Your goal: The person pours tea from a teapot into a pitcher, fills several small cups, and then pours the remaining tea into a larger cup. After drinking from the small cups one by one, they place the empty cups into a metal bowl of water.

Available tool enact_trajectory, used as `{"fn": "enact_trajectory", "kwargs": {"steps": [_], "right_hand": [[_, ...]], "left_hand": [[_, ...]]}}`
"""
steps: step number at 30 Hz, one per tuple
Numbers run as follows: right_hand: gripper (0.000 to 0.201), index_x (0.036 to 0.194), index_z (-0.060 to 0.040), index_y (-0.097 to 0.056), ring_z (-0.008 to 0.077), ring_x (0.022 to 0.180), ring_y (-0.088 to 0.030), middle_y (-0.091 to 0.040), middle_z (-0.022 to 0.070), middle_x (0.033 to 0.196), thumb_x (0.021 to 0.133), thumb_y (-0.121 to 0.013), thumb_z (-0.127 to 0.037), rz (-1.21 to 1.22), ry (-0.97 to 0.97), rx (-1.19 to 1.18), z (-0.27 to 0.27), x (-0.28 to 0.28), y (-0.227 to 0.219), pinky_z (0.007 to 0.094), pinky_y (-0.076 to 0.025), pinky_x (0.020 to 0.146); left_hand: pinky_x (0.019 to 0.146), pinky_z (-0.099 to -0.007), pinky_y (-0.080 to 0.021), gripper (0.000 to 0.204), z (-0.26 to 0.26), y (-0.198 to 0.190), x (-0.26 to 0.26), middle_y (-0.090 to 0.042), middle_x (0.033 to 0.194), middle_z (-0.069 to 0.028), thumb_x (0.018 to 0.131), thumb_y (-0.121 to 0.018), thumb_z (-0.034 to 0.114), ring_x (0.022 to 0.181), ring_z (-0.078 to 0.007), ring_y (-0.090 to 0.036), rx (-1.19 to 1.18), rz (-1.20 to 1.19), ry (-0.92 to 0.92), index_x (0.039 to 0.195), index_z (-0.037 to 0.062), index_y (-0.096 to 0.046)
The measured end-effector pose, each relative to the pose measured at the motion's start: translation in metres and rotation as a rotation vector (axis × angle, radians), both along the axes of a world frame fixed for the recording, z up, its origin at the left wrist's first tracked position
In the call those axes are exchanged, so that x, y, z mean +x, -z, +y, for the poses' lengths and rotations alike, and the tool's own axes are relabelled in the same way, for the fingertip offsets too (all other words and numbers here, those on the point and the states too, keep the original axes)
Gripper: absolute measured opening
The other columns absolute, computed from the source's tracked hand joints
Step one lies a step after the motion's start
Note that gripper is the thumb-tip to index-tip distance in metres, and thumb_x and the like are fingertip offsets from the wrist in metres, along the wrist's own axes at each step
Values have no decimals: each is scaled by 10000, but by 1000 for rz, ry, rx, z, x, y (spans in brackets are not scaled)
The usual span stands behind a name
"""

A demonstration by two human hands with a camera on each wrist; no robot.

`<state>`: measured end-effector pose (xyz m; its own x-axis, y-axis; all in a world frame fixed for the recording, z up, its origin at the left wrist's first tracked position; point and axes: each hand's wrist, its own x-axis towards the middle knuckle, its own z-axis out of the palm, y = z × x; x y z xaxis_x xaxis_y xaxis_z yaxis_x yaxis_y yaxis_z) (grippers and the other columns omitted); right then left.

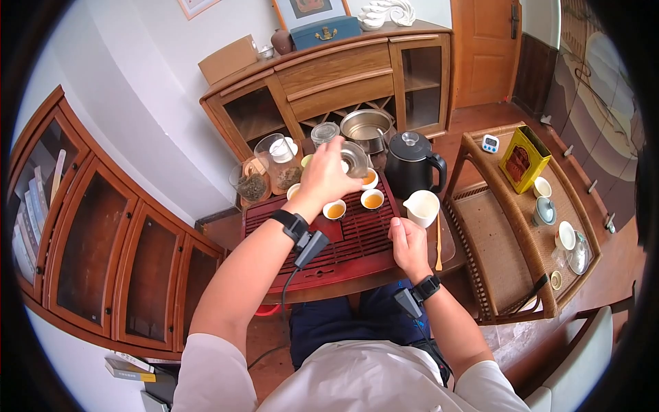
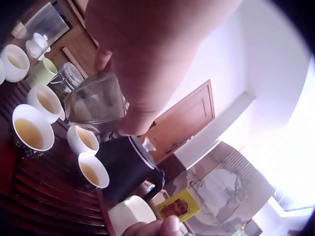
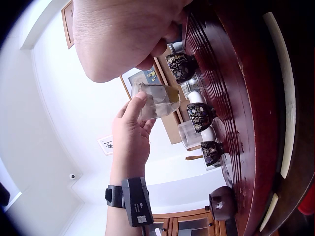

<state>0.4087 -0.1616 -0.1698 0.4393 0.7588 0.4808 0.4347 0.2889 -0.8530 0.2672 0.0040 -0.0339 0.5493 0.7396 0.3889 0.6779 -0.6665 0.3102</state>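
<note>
My left hand (image 1: 322,177) grips a clear glass pitcher (image 1: 353,161), thumb and fingers around its sides. It is held tilted above the far part of the slatted tea tray (image 1: 312,257). Below and around it stand several small teacups (image 1: 335,210), white inside with dark patterned outsides, holding amber tea (image 2: 28,133). My right hand (image 1: 410,247) rests at the tray's right edge, fingers loosely curled with nothing visible in them. Just beyond it is a white spouted pitcher (image 1: 423,209). In the right wrist view, the glass pitcher (image 3: 158,101) appears beyond the right hand (image 3: 123,39).
A black electric kettle (image 1: 410,165) stands right of the tray, with a metal pot (image 1: 366,129) behind. Glass jars (image 1: 250,184) stand at the far left. A wooden tea tool (image 1: 438,240) lies right of my right hand. The rattan cart (image 1: 494,233) is farther right.
</note>
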Motion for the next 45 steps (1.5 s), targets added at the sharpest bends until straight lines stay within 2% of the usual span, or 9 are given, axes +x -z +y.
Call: {"fn": "enact_trajectory", "kwargs": {"steps": [5, 9, 11, 13, 16, 20, 24, 37, 45], "right_hand": [[445, 741, 13, -621, 375, 652, -623, -619, 175, 697, 1094, -541, -246, -14, 0, 16, 0, 0, 1, 460, -480, 634], [441, 744, 12, -619, 377, 654, -622, -619, 177, 699, 1093, -539, -245, -17, 1, 2, 0, -1, 1, 463, -480, 634], [440, 744, 11, -617, 378, 655, -622, -619, 178, 701, 1093, -538, -244, -24, 3, 3, 0, 0, 1, 465, -479, 633], [438, 746, 13, -617, 380, 657, -623, -619, 183, 704, 1092, -538, -243, -28, -6, -15, 0, 0, 1, 464, -479, 634], [436, 750, 16, -619, 381, 658, -625, -618, 187, 706, 1092, -538, -242, -32, 0, -11, 0, 0, 1, 463, -480, 635], [435, 753, 18, -625, 381, 658, -627, -620, 189, 706, 1091, -539, -241, -25, -1, -31, 0, 0, 1, 462, -482, 636], [435, 751, 18, -629, 379, 654, -625, -624, 185, 705, 1091, -542, -239, -32, 6, -33, 0, 0, 1, 459, -482, 635], [444, 745, 15, -621, 369, 644, -618, -608, 177, 693, 1096, -544, -245, -18, 0, -6, 0, 0, 0, 455, -478, 627], [440, 742, 16, -623, 367, 643, -622, -613, 177, 693, 1093, -547, -239, -25, -3, 9, 1, 0, 1, 455, -478, 626]], "left_hand": [[1086, -422, -532, 1047, 19, -12, -25, -678, 1322, -319, 630, -932, 352, 1274, -381, -667, -262, -261, 3, 1463, -107, -494], [1080, -431, -534, 1038, 19, -16, -33, -666, 1339, -305, 635, -929, 341, 1249, -388, -669, -184, -133, -29, 1477, -78, -490], [1065, -444, -542, 1023, 13, -15, -30, -645, 1362, -278, 641, -930, 337, 1234, -405, -662, -16, -6, -17, 1485, -41, -492], [1078, -440, -521, 1006, 1, -18, -24, -637, 1371, -253, 649, -929, 314, 1274, -394, -631, -12, 31, -28, 1480, -39, -486], [1020, -465, -548, 993, -3, -10, -19, -611, 1319, -217, 672, -917, 283, 1205, -396, -646, 9, 140, 35, 1514, 30, -455], [969, -478, -569, 976, -8, -4, -8, -613, 1276, -211, 660, -921, 249, 1153, -419, -660, 71, 218, 106, 1497, 41, -462], [926, -477, -580, 943, -4, 12, -2, -608, 1156, -192, 640, -925, 184, 1098, -394, -676, 210, 236, 195, 1465, 38, -490], [871, -452, -583, 861, -7, 23, 9, -596, 1103, -160, 663, -892, 120, 1028, -356, -671, 398, 297, 256, 1436, 18, -526], [832, -431, -587, 738, -6, 28, 12, -598, 1060, -141, 705, -809, 46, 981, -331, -677, 517, 267, 276, 1396, 10, -552]]}}
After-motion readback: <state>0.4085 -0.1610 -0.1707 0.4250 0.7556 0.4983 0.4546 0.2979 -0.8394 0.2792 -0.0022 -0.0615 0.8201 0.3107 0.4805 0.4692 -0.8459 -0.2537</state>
